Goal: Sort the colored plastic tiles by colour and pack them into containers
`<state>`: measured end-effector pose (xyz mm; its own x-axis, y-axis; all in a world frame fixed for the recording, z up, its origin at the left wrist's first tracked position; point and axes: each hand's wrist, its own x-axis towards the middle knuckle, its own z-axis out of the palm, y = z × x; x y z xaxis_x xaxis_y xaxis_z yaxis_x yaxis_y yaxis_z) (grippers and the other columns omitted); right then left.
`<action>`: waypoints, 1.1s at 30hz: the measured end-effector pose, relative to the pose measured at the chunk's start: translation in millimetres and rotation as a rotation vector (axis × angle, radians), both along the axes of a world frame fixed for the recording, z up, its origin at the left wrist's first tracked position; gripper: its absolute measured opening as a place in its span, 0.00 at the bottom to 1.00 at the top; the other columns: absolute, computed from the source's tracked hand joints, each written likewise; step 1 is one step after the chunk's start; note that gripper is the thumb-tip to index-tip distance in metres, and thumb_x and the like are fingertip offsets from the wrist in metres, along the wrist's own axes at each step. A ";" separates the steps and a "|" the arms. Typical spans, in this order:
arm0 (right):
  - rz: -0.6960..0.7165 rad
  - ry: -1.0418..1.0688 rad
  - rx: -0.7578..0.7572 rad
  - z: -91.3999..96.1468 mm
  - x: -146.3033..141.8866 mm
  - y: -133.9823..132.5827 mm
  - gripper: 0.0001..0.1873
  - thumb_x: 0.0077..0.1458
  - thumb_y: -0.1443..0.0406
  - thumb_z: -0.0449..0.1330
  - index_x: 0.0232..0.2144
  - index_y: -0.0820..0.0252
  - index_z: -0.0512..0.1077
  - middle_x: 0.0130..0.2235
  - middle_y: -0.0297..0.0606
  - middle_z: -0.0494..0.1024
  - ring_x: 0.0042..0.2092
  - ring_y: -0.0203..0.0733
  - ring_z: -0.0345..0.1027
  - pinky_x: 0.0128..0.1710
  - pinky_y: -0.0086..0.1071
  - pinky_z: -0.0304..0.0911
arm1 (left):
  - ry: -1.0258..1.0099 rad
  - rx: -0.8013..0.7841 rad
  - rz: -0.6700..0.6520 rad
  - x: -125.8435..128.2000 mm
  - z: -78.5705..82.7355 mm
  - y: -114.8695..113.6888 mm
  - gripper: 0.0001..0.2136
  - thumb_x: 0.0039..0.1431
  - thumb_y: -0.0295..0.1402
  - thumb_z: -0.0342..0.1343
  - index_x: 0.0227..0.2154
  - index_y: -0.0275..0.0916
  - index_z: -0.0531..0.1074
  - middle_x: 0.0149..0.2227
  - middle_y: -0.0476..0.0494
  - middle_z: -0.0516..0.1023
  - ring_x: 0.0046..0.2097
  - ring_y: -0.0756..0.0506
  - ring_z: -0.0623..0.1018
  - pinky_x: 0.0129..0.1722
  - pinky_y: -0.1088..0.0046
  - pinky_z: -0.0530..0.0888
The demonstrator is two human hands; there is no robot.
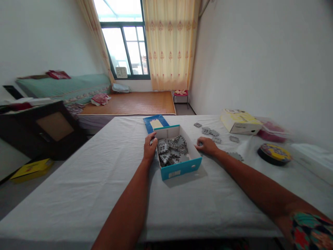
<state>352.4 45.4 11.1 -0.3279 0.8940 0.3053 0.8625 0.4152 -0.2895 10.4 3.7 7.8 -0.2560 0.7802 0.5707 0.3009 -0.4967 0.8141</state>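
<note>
An open blue cardboard box (182, 169) with white inner walls stands on the table, filled with grey notched puzzle-like pieces (173, 149). My left hand (150, 147) grips the box's left wall, thumb at the rim and fingers along the outside. Close by the right wall is my right hand (206, 146), its fingers curled together; whatever they hold is hidden, and I cannot tell whether they touch the box. More grey pieces (210, 131) lie flat on the cloth beyond my right hand, and another piece (235, 156) is partly covered by my right forearm.
A blue booklet or lid (156, 122) lies behind the box. On the right are a yellow-and-white carton (240, 121), a clear tub with red contents (273, 130) and a round black-and-yellow tin (274, 153). White cloth (85, 180) covers the table. Beyond stands a bed (140, 103).
</note>
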 end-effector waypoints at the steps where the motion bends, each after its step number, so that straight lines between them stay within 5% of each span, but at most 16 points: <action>1: -0.042 0.042 0.002 4.1 3.7 3.2 0.15 0.48 0.52 0.60 0.21 0.57 0.70 0.28 0.38 0.76 0.32 0.43 0.68 0.34 0.33 0.60 | -0.003 0.003 0.002 0.1 -0.1 0.3 0.18 0.57 0.41 0.54 0.48 0.40 0.74 0.52 0.38 0.73 0.54 0.40 0.72 0.58 0.57 0.67; 6: -0.243 0.560 -0.017 48.2 -5.5 10.1 0.28 0.47 0.40 0.56 0.20 0.58 0.68 0.19 0.35 0.70 0.23 0.39 0.63 0.25 0.32 0.59 | -0.010 -0.001 0.003 0.7 0.2 1.3 0.17 0.57 0.41 0.55 0.48 0.41 0.74 0.51 0.39 0.73 0.54 0.40 0.72 0.58 0.58 0.67; 9: -0.048 0.736 -0.057 79.3 -42.0 -2.6 0.32 0.48 0.36 0.54 0.27 0.60 0.72 0.26 0.37 0.75 0.27 0.39 0.66 0.27 0.32 0.62 | -0.006 -0.011 -0.001 0.0 0.7 1.3 0.18 0.57 0.40 0.54 0.48 0.41 0.74 0.52 0.39 0.73 0.54 0.41 0.72 0.58 0.58 0.67; 13: 0.247 0.680 -0.174 93.6 -72.1 -4.9 0.36 0.58 0.38 0.42 0.46 0.56 0.73 0.52 0.42 0.75 0.50 0.43 0.68 0.45 0.36 0.66 | 0.021 -0.024 0.009 -2.2 0.5 1.0 0.18 0.58 0.41 0.53 0.50 0.41 0.73 0.52 0.40 0.73 0.53 0.41 0.73 0.57 0.58 0.67; 15: 0.170 0.661 -0.137 86.6 -59.2 11.8 0.35 0.62 0.41 0.38 0.53 0.55 0.69 0.58 0.42 0.70 0.56 0.43 0.64 0.51 0.39 0.64 | 0.029 -0.028 0.009 -3.0 -0.2 0.7 0.19 0.58 0.41 0.53 0.50 0.41 0.73 0.52 0.40 0.73 0.53 0.41 0.73 0.57 0.57 0.67; 18: -0.151 0.480 -0.070 66.7 -11.1 48.3 0.32 0.65 0.46 0.37 0.55 0.58 0.67 0.58 0.45 0.70 0.57 0.44 0.64 0.56 0.40 0.58 | 0.022 -0.034 0.007 -3.4 -1.3 0.5 0.19 0.59 0.41 0.53 0.51 0.41 0.73 0.53 0.39 0.73 0.53 0.41 0.73 0.58 0.57 0.67; 21: -0.370 0.267 -0.106 44.1 39.7 77.4 0.31 0.62 0.47 0.45 0.54 0.63 0.68 0.57 0.52 0.70 0.59 0.52 0.62 0.60 0.45 0.52 | 0.013 -0.036 0.006 -3.3 -1.9 1.0 0.19 0.59 0.41 0.53 0.50 0.41 0.73 0.53 0.39 0.73 0.53 0.40 0.72 0.58 0.57 0.66; 25: -0.413 0.190 -0.169 17.6 68.6 98.6 0.38 0.54 0.47 0.58 0.58 0.66 0.64 0.59 0.58 0.67 0.62 0.61 0.58 0.61 0.51 0.50 | 0.019 -0.035 0.002 -4.3 -2.2 2.3 0.19 0.59 0.41 0.53 0.50 0.40 0.73 0.53 0.39 0.73 0.54 0.40 0.72 0.58 0.57 0.66; 33: -0.436 0.030 -0.263 -4.4 60.6 127.8 0.44 0.44 0.49 0.66 0.60 0.57 0.62 0.58 0.51 0.68 0.58 0.57 0.63 0.53 0.45 0.60 | 0.039 -0.052 0.028 -8.7 -5.4 4.1 0.20 0.59 0.42 0.53 0.51 0.40 0.73 0.53 0.39 0.73 0.54 0.41 0.72 0.57 0.59 0.67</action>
<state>413.0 173.2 6.7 0.0986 0.9936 0.0554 0.9290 -0.0719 -0.3630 1.7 7.8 2.4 -0.2565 0.8020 0.5394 0.3457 -0.4451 0.8261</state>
